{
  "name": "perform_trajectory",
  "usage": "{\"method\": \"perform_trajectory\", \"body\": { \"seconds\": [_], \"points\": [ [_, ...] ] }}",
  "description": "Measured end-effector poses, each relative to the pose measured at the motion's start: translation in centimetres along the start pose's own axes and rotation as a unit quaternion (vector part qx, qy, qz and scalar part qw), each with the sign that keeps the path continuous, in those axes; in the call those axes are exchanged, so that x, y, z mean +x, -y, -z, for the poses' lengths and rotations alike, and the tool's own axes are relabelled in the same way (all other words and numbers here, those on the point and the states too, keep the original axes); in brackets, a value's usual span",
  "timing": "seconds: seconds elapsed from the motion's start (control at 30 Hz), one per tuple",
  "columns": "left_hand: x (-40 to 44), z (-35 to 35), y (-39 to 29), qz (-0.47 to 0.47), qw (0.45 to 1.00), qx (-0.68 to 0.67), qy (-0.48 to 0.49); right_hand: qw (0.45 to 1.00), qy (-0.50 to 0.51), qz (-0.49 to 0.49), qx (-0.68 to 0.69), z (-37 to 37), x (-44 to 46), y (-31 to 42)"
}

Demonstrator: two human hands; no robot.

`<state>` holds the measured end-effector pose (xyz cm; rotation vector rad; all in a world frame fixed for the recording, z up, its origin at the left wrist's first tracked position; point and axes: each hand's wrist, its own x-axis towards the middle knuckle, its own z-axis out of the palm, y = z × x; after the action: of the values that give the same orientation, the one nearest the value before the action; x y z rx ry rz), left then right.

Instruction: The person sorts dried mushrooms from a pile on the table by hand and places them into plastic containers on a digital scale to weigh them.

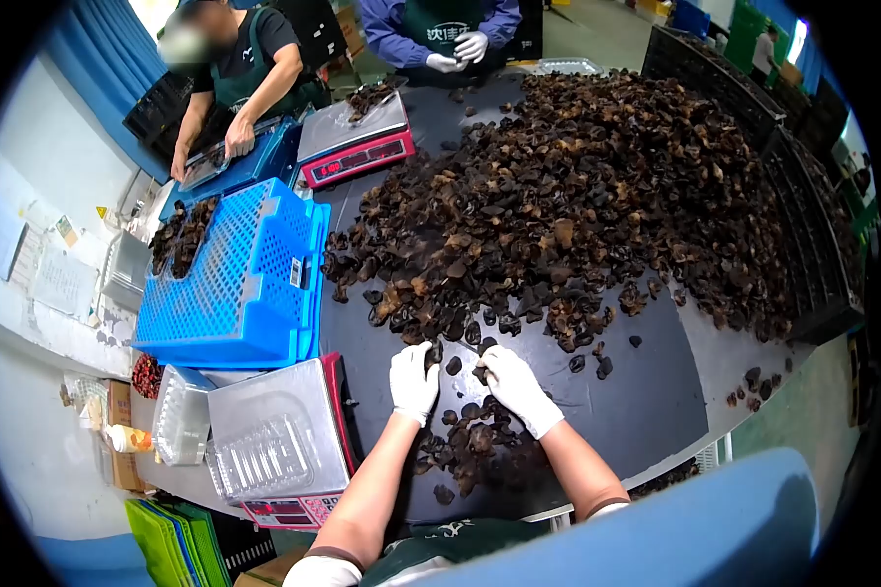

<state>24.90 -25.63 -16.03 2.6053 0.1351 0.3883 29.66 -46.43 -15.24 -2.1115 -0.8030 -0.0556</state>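
Observation:
Both my hands wear white gloves and are over the dark table [646,382], at the near edge of a large heap of dark brown dried pieces [597,196], which look like wood ear fungus. My left hand [414,383] has its fingers closed around a dark piece [435,352]. To its right, my right hand [519,388] pinches another dark piece [485,346] between thumb and fingers. A smaller pile of the same pieces [475,445] lies between my forearms, close to my apron.
A scale [279,430] bearing a clear plastic tray stands left of my left forearm. Behind it are a blue crate [235,274] and a second red scale [357,147]. Two people in aprons stand across the table. Black crates [803,235] border the heap's right side.

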Motion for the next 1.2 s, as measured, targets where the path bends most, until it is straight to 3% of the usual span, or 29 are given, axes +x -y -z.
{"method": "perform_trajectory", "body": {
  "seconds": [0.17,0.23,0.27,0.3,0.37,0.43,0.47,0.5,0.57,0.67,0.83,0.97,1.03,1.1,1.17,1.2],
  "points": [
    [-0.5,-0.4,0.2,0.044,0.993,-0.088,-0.066,0.985,-0.005,-0.121,0.125,0.5,0.5,-0.6],
    [-1.3,-0.8,0.4,0.13,0.965,-0.226,-0.032,0.974,-0.012,-0.157,0.161,0.8,0.7,-1.5],
    [-1.7,-0.8,0.6,0.073,0.981,-0.172,-0.041,0.966,-0.018,-0.185,0.178,0.9,0.6,-1.8],
    [-1.9,-0.7,0.6,0.074,0.981,-0.173,-0.041,0.957,-0.023,-0.213,0.196,1.1,0.6,-1.8],
    [-2.2,-0.4,0.6,0.102,0.976,-0.192,-0.016,0.979,-0.019,-0.149,0.139,1.0,0.5,-1.3],
    [-2.1,0.3,0.3,0.13,0.969,-0.211,-0.003,0.999,-0.001,-0.021,0.044,0.2,0.3,-0.6],
    [-2.1,0.7,0.1,0.134,0.974,-0.183,0.01,0.998,0.058,-0.024,-0.031,-0.2,0.0,-0.3],
    [-2.0,1.1,0.0,0.137,0.978,-0.153,0.024,0.996,0.038,-0.015,-0.085,-0.6,-0.1,0.7],
    [-1.9,0.4,1.2,0.12,0.986,-0.118,0.006,0.99,0.062,-0.018,-0.127,-1.2,0.1,0.8],
    [-1.7,1.0,1.9,0.118,0.986,-0.074,0.097,0.989,0.067,-0.022,-0.131,-1.9,0.6,-0.4],
    [-2.6,0.9,2.5,0.089,0.99,-0.068,0.083,0.998,0.053,0.023,-0.034,-2.0,1.1,2.3],
    [-2.8,0.1,3.0,0.062,0.998,-0.029,0.002,0.967,0.1,0.059,-0.227,-3.9,0.5,5.6],
    [-2.5,-0.4,3.9,0.035,0.999,-0.02,0.01,0.969,0.082,0.055,-0.227,-5.2,1.0,5.0],
    [-2.7,-0.5,3.8,0.068,0.995,-0.067,0.039,0.976,0.046,0.075,-0.197,-4.4,0.8,4.8],
    [-2.7,0.1,3.2,0.088,0.992,-0.067,0.052,0.994,0.015,0.055,-0.09,-4.8,0.7,3.0],
    [-3.0,0.3,3.0,0.088,0.993,-0.067,0.052,0.998,0.046,-0.001,0.038,-3.8,0.8,3.0]
  ]
}}
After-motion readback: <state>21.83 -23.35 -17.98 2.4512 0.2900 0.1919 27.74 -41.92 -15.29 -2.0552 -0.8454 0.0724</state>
